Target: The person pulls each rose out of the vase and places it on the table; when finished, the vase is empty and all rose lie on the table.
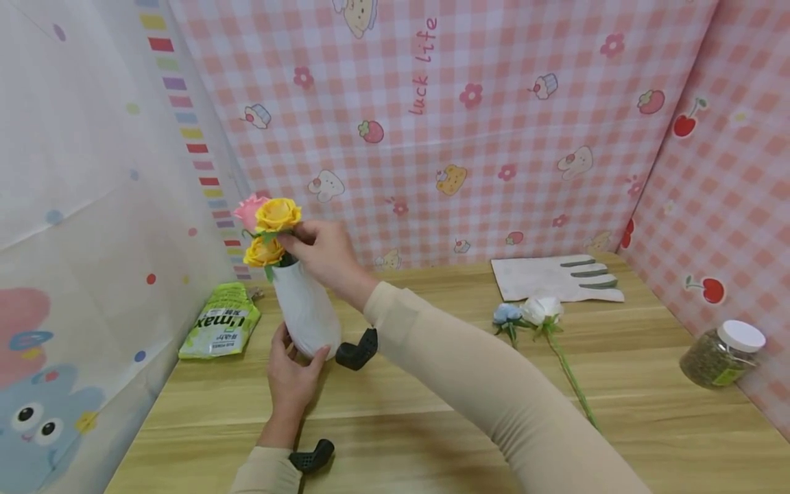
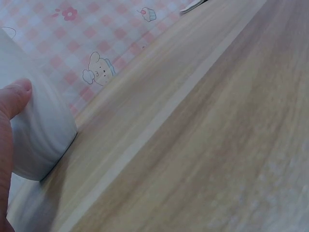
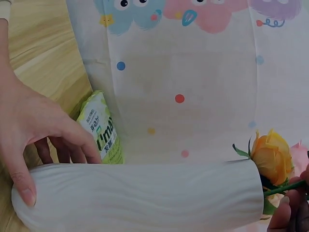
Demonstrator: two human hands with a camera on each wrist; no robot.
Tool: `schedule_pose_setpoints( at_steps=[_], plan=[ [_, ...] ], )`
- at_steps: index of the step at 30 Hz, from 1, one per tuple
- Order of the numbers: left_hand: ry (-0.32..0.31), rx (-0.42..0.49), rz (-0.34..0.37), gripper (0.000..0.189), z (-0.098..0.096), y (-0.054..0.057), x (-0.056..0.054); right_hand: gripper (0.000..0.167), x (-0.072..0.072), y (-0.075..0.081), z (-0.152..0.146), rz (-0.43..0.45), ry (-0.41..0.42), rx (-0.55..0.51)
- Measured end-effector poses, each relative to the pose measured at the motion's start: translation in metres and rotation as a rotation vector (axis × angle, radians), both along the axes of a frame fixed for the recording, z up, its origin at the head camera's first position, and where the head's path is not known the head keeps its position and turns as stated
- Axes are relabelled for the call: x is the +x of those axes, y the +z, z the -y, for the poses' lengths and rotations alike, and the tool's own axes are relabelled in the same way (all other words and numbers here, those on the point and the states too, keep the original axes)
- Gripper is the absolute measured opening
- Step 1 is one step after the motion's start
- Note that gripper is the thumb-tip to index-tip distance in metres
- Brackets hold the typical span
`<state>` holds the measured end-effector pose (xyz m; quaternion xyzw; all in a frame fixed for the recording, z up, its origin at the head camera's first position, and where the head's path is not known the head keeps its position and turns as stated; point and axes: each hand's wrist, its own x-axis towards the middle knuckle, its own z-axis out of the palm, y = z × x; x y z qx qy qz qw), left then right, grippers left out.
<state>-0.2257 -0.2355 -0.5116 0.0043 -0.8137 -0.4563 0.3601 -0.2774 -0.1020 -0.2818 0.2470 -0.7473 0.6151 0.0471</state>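
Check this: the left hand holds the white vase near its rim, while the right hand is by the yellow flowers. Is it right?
Wrong about the rim: the head view shows the left hand holding the white vase near its base, while the right hand is by the yellow flowers.

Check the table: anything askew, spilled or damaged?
Nothing stands out; no spill or damage shows. The vase leans in the head view, possibly just camera angle; the left hand holds it near its base.

White, wavy-textured vase (image 1: 305, 312), standing, two yellow roses (image 1: 278, 215), one pink rose (image 1: 247, 211), clustered at its mouth
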Motion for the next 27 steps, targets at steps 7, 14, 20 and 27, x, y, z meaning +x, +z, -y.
schedule_pose_setpoints(
  at_steps=[7, 14, 20, 27],
  plan=[
    [0.006, -0.004, 0.010, 0.085, 0.000, -0.001, 0.000, 0.016, -0.003, -0.007, -0.003, 0.012, 0.006, 0.024],
    [0.010, -0.006, 0.003, 0.085, 0.000, -0.001, 0.000, 0.018, -0.006, -0.007, -0.007, 0.020, -0.044, 0.108],
    [0.008, -0.004, 0.012, 0.084, 0.000, 0.000, 0.000, 0.024, -0.007, -0.008, -0.010, 0.030, -0.088, 0.177],
    [0.004, 0.000, 0.013, 0.084, 0.000, 0.001, 0.000, 0.016, -0.008, -0.009, -0.012, 0.022, -0.089, 0.196]
  ],
)
